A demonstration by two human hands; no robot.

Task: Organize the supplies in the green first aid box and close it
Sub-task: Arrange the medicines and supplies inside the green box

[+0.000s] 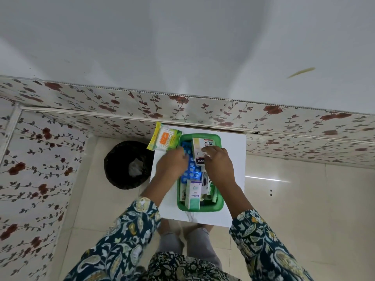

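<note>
Head view: lidless green first aid box (199,207) crammed with cartons, both hands (172,163) down inside, grips unclear.

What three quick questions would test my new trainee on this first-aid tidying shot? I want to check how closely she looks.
1. True or false: the cotton swab packet lies inside the green box.
2. Which hand touches the blue blister strips?
3. What stands on the floor left of the white table? A) a black bin B) a chair C) a bucket

Key: 1. False, it lies on the table beside the box. 2. The left hand. 3. A, the black bin.
</note>
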